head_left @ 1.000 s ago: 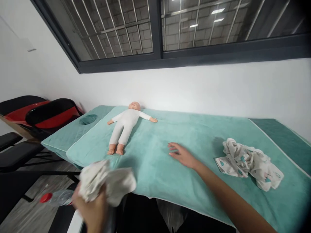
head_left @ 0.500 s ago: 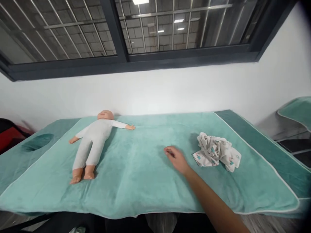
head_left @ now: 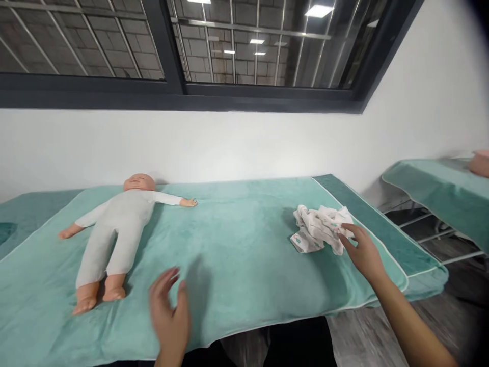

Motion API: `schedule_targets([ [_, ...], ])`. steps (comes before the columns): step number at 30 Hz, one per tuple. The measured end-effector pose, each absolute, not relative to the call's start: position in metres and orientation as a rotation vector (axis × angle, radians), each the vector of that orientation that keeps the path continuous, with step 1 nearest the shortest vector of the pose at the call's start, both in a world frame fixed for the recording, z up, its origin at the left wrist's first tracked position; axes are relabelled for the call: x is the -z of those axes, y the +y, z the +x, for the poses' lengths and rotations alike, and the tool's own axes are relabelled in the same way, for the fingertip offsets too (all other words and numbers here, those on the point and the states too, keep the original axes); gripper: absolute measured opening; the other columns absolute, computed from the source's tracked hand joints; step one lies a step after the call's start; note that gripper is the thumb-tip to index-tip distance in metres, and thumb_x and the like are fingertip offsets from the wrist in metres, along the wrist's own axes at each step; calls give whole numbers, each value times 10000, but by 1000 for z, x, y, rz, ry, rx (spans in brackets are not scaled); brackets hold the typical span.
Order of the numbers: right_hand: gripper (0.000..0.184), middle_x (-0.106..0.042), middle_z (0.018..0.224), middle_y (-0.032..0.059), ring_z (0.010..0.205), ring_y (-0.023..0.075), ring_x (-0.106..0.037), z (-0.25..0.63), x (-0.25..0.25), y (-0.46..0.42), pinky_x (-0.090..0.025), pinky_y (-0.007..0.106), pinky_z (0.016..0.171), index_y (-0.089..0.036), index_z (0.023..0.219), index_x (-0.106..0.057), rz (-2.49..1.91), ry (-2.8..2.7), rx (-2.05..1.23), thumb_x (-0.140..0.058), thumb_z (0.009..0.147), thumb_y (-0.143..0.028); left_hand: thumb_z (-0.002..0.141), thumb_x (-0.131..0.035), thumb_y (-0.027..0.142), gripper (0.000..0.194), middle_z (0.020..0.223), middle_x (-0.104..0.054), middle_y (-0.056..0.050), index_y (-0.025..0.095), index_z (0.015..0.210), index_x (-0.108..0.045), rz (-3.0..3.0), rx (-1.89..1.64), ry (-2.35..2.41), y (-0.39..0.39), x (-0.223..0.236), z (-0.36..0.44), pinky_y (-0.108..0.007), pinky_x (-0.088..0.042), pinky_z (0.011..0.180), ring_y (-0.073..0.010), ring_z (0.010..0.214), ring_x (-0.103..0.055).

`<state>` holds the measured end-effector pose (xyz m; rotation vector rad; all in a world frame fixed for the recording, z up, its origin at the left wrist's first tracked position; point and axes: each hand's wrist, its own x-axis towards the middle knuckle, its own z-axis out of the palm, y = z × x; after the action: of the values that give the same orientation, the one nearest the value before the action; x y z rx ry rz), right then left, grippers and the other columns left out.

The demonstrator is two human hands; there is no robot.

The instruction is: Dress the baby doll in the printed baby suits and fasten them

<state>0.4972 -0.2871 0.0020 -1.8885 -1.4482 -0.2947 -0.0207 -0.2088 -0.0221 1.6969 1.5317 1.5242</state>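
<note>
A crumpled white cloth with small printed figures lies on the right part of the green bed cover. My right hand is at its right edge, thumb and fingers apart, the fingertips overlapping the fabric; whether they touch it I cannot tell. Over the cover's front part hovers my left hand, slightly blurred, fingers curved and apart with nothing between them. To the left of that hand, a baby doll in a white bodysuit lies on its back with its arms spread.
A green cover spreads over the bed against the white wall. Above is a dark-framed window with metal bars. Another green-covered bed stands at the right, with a gap of floor between.
My right hand has moved right to the cloth from the middle of the bed. My left hand has come into view at the front. The view has turned right.
</note>
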Motion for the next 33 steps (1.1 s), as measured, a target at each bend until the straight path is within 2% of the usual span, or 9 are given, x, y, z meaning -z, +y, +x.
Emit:
schedule_targets([
  [2, 504, -575, 1297, 181, 1184, 347, -560, 494, -5, -288, -501, 532, 954, -182, 1298, -548, -1978, -1463, 400, -530, 916, -510, 865, -564, 310, 306, 1267, -566, -78, 262, 1167, -586, 1641, -1466, 1292, -164, 8, 20, -483, -475, 1022, -281, 1198, -544],
  [5, 487, -468, 1434, 197, 1298, 365, -463, 465, -8, -283, -425, 541, 1046, -163, 1325, -538, -1991, -1586, 616, -521, 938, -458, 749, -700, 225, 257, 1172, -630, -78, 234, 1006, -689, 1475, -1345, 1054, -105, -3, 75, -432, -405, 1099, -256, 1214, -526],
  [9, 341, -556, 1356, 131, 1201, 291, -544, 422, -12, -267, -460, 443, 1009, -219, 1266, -587, -1943, -1916, 607, -466, 977, -352, 730, -705, 160, 193, 1041, -682, -91, 190, 918, -673, 938, -1132, 784, -57, 8, 99, -423, -462, 1036, -224, 1094, -615],
  [14, 482, -534, 1363, 169, 1194, 325, -528, 435, -24, -237, -454, 442, 969, -167, 1368, -509, -2266, -1679, 704, -498, 948, -404, 818, -574, 144, 86, 980, -691, -92, 158, 894, -612, 334, -1138, 524, -33, 21, 64, -395, -530, 926, -185, 968, -678],
  [19, 408, -636, 1130, 157, 1023, 299, -593, 480, -64, -217, -451, 370, 759, -178, 1225, -623, -2734, -1530, 469, -463, 941, -424, 827, -572, 128, 101, 959, -699, -93, 152, 912, -621, 222, -1103, 442, -29, 25, 52, -384, -544, 873, -182, 910, -687],
  [25, 396, -550, 1315, 181, 1149, 336, -513, 436, -102, -211, -380, 409, 849, -159, 1289, -570, -2487, -1773, 1021, -386, 939, -185, 800, -619, 144, 105, 909, -705, -89, 148, 904, -634, 255, -1115, 430, -29, 30, 55, -396, -543, 839, -203, 878, -695],
  [27, 352, -588, 1271, 144, 1093, 287, -553, 410, -91, -208, -406, 371, 828, -207, 1264, -577, -2458, -2042, 732, -402, 960, -247, 794, -627, 143, 105, 906, -707, -88, 149, 898, -636, 247, -1119, 430, -29, 30, 54, -396, -539, 845, -202, 877, -695],
  [30, 341, -598, 1223, 139, 1076, 284, -576, 390, -62, -197, -444, 343, 751, -211, 1201, -583, -2690, -1910, 411, -454, 960, -416, 792, -632, 143, 104, 898, -709, -86, 152, 895, -637, 249, -1125, 427, -30, 31, 53, -397, -533, 852, -203, 881, -694],
  [33, 300, -586, 1226, 155, 1103, 298, -575, 397, -42, -181, -451, 357, 751, -189, 1137, -605, -2834, -1752, 288, -441, 961, -369, 795, -624, 142, 106, 892, -709, -84, 153, 899, -640, 256, -1130, 416, -32, 31, 52, -398, -528, 849, -204, 877, -692],
])
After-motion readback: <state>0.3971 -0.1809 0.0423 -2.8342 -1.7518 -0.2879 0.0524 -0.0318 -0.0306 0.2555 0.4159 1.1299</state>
